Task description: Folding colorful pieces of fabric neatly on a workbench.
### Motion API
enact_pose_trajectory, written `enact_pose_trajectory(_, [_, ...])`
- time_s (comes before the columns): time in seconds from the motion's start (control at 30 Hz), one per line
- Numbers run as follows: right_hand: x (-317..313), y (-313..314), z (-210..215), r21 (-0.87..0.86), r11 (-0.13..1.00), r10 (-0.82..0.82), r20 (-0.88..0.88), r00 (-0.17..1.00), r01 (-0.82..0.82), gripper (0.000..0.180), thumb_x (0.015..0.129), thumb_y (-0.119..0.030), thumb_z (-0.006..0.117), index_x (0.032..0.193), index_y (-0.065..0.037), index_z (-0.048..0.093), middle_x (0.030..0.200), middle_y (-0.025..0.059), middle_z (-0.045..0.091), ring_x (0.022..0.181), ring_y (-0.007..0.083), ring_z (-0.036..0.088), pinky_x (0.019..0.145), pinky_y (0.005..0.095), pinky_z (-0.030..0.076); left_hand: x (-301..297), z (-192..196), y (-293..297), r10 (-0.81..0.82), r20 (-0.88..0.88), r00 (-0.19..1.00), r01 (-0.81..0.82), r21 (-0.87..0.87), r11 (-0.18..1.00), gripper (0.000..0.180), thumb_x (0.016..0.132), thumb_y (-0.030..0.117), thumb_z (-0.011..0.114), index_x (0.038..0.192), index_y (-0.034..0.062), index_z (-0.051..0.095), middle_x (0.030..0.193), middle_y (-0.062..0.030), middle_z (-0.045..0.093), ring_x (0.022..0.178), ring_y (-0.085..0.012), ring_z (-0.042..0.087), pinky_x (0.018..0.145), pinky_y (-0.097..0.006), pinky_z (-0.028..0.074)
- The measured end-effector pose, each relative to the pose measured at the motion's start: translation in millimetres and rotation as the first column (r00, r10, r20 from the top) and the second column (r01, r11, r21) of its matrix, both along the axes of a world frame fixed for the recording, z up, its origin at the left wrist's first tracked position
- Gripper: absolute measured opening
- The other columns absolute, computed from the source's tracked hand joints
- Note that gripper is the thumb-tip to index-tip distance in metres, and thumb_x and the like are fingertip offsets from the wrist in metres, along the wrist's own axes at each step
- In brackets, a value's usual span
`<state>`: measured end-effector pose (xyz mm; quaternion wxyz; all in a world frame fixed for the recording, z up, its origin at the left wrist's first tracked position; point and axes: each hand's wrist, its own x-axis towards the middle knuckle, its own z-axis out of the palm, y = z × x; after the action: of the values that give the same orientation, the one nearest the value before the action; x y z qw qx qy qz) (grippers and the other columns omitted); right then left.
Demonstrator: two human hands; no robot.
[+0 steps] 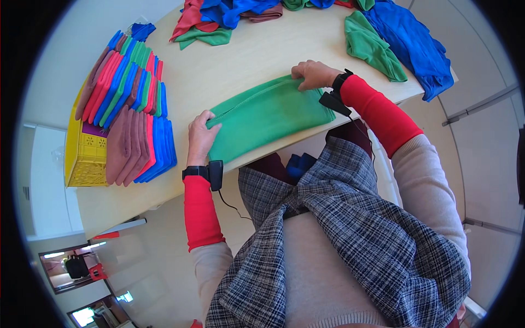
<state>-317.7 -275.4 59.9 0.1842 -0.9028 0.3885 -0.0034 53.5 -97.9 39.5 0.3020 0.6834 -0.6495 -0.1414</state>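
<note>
A green cloth (268, 120), folded into a long strip, lies at the table's near edge in front of me. At its left end my left hand (201, 139) grips the edge, thumb toward the cloth and the other fingers at the far corner. My right hand (316, 75) is closed on the far edge toward the right end, its fingertips bent down onto the fabric. A fold line runs along the cloth's far side between the two hands. Parts of the fingers are hidden from view.
Stacked folded cloths (128, 82) in several colours stand at the left, beside a yellow plastic basket (87, 156). Loose cloths (224, 13) lie at the table's far side. A crumpled blue cloth (407, 44) hangs over the right edge, next to a green one (369, 46).
</note>
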Motion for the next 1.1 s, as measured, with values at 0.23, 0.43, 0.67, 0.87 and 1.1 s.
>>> enact_pose_trajectory(0.23, [-2, -5, -2, 0.022, 1.000, 0.011, 0.095, 0.995, -0.013, 0.033, 0.077, -0.023, 0.073, 0.102, -0.004, 0.066, 0.103, 0.0154, 0.069, 0.101, 0.0334, 0.065, 0.087, 0.0429, 0.052, -1, 6, 6, -0.093, 0.004, 0.996, 0.093, -0.090, 0.992, 0.024, 0.081, 0.001, 0.075, 0.097, 0.0002, 0.057, 0.088, -0.0066, 0.061, 0.086, -0.0129, 0.056, 0.083, -0.029, 0.048])
enact_pose_trajectory(0.43, [-11, -15, 0, 0.161, 0.987, -0.020, 0.164, 0.986, -0.007, 0.035, 0.080, -0.029, 0.071, 0.107, -0.007, 0.068, 0.101, 0.0127, 0.072, 0.096, 0.0337, 0.068, 0.084, 0.0431, 0.054, 6, 6, -4, 0.018, -0.173, 0.985, -0.016, 0.015, 1.000, 0.024, 0.081, 0.007, 0.077, 0.098, 0.0018, 0.060, 0.091, -0.0122, 0.067, 0.086, -0.0261, 0.064, 0.080, -0.036, 0.051])
enact_pose_trajectory(0.67, [-2, 2, -12, -0.010, 0.990, -0.135, 0.180, 0.974, 0.139, 0.028, 0.080, -0.024, 0.071, 0.102, -0.007, 0.067, 0.094, 0.0149, 0.072, 0.093, 0.0348, 0.068, 0.080, 0.0432, 0.054, 2, -13, -15, 0.117, -0.010, 0.993, -0.117, 0.007, 0.993, 0.026, 0.083, 0.011, 0.077, 0.103, 0.0038, 0.063, 0.092, -0.0149, 0.070, 0.086, -0.0337, 0.068, 0.079, -0.041, 0.053])
enact_pose_trajectory(0.87, [-1, 24, -5, -0.277, 0.931, -0.194, 0.179, 0.965, 0.238, 0.031, 0.081, -0.021, 0.075, 0.107, -0.006, 0.065, 0.105, 0.0170, 0.069, 0.098, 0.0358, 0.066, 0.085, 0.0446, 0.052, -14, -1, -4, 0.199, 0.209, 0.957, -0.165, -0.171, 0.971, 0.032, 0.083, 0.011, 0.075, 0.113, 0.0053, 0.064, 0.109, -0.0146, 0.068, 0.104, -0.0348, 0.064, 0.092, -0.044, 0.050])
enact_pose_trajectory(1.1, [60, 107, 6, -0.311, 0.947, 0.033, 0.342, 0.939, 0.080, 0.047, 0.092, -0.028, 0.068, 0.128, 0.000, 0.059, 0.135, 0.0190, 0.058, 0.127, 0.0376, 0.054, 0.107, 0.0491, 0.042, -90, 14, 23, -0.039, 0.416, 0.909, 0.145, -0.227, 0.963, 0.040, 0.085, 0.005, 0.069, 0.124, 0.0042, 0.061, 0.127, -0.0156, 0.062, 0.120, -0.0362, 0.057, 0.106, -0.047, 0.042])
